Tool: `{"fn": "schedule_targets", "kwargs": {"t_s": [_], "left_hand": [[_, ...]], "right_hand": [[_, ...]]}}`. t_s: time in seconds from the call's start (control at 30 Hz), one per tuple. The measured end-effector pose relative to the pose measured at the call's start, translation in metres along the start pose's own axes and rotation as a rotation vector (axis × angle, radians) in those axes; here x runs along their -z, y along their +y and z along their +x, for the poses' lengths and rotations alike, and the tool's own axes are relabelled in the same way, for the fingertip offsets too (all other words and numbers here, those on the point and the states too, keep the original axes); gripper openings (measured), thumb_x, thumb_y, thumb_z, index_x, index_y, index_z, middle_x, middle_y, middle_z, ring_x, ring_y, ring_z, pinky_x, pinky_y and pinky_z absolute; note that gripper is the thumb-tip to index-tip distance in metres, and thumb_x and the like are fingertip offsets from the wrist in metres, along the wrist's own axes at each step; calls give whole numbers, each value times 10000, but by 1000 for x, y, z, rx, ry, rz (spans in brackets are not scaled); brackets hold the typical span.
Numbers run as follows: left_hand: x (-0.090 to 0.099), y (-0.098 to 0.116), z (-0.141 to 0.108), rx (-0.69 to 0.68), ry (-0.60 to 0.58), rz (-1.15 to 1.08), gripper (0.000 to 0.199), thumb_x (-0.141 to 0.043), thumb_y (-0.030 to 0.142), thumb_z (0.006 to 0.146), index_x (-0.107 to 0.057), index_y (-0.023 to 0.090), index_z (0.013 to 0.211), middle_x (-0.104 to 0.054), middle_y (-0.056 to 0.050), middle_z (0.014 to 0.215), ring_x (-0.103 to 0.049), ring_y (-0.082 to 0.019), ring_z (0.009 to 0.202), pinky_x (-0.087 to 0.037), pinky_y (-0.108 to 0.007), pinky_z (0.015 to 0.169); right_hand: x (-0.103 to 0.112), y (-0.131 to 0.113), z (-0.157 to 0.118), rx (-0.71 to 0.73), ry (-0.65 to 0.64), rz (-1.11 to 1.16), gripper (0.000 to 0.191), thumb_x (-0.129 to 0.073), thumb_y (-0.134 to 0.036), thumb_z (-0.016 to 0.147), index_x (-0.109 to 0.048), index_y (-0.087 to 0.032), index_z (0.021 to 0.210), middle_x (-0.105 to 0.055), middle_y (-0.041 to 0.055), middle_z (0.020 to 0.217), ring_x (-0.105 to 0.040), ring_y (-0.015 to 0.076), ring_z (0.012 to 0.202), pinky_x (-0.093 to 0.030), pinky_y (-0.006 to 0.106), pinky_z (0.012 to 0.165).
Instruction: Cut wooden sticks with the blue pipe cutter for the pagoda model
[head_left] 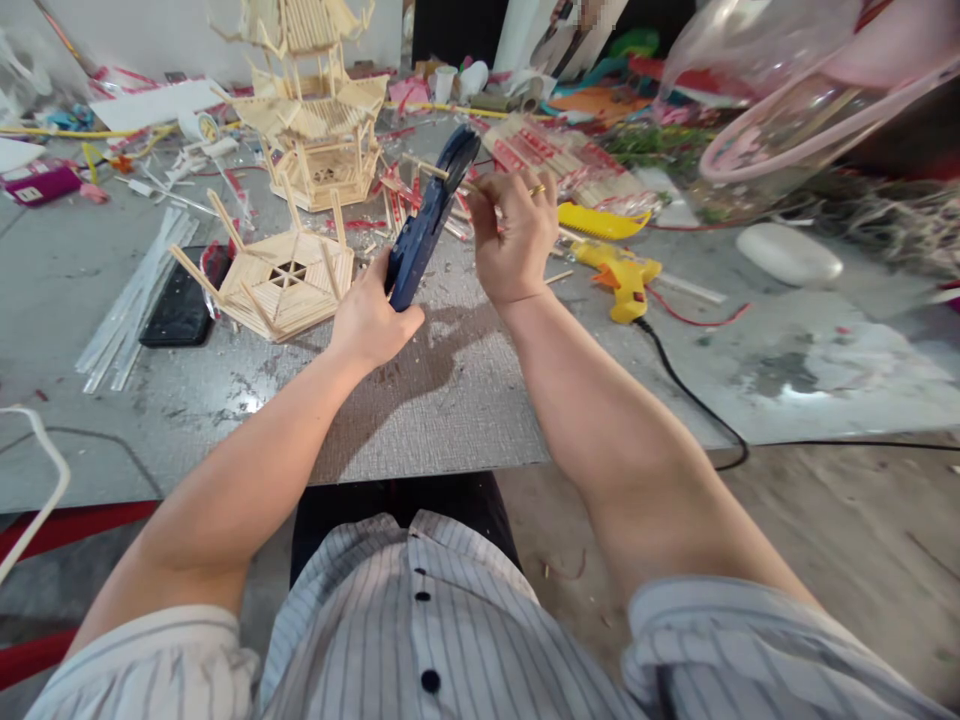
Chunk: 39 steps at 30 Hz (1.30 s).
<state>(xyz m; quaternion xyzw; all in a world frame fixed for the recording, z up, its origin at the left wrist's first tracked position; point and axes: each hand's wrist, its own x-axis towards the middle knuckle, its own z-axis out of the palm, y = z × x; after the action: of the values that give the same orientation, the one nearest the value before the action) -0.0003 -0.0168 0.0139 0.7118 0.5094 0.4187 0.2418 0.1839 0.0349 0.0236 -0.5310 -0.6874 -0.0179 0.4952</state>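
My left hand [373, 318] is wrapped round the handles of a dark blue hand cutter [427, 225], its head pointing up and away. A thin wooden stick [426, 166] lies across the cutter's jaws. My right hand [517, 228] pinches the stick's near end beside the cutter head; a ring is on one finger. Left of the cutter, a six-sided platform of wooden sticks [315, 290] stands on the table, with upright posts at its corners and a hole in its middle. Behind it rises a tiered wooden stick pagoda [319, 130].
A yellow glue gun [626, 280] with a black cord lies right of my right hand. Clear glue sticks [139, 295] and a black phone [178, 310] lie at left. Packs of wooden sticks [559, 160] sit behind. A white oval object [789, 252] is at right.
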Motion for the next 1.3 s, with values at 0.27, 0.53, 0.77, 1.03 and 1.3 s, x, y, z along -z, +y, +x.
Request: {"fn": "schedule_targets", "kwargs": {"t_s": [0.27,0.53,0.77,1.03,1.3], "left_hand": [[2,4,-2,-4,-18,26,579,-651,127,661,-531,222,1219,-640,-63,1096,-577,-287,1102,-446,-485,1027],[3,4,-2,-1,-13,84,628,-662,157,666,-501,210,1271,-641,-74,1118,-575,-305,1119,-442,-489,1022],[5,11,-3,39,-51,161,616,-630,187,706,-477,208,1302,-639,-81,1115,-581,-300,1108,-447,-475,1015],[6,15,-3,46,-37,147,551,-609,147,701,-521,203,1242,-661,-69,1033,-603,-278,1048,-466,-446,969],[8,28,-6,96,-56,161,364,-579,155,739,-579,186,1102,-657,-72,894,-620,-281,973,-497,-451,908]], "right_hand": [[1,-2,0,-22,-10,46,338,-275,-607,911,-527,-382,879,-627,58,969,-415,269,1083,-279,485,980],[-1,1,0,19,24,-20,318,-289,-561,930,-541,-368,918,-633,68,1001,-428,270,1068,-305,498,979],[-7,8,1,65,63,-4,332,-306,-574,918,-573,-378,904,-637,65,990,-471,290,1040,-347,531,913],[-13,10,1,153,183,-52,393,-277,-569,946,-560,-310,864,-621,61,886,-508,236,915,-397,469,888],[-15,11,0,128,168,-39,396,-274,-561,948,-598,-334,922,-657,54,915,-553,220,931,-429,418,884]]}}
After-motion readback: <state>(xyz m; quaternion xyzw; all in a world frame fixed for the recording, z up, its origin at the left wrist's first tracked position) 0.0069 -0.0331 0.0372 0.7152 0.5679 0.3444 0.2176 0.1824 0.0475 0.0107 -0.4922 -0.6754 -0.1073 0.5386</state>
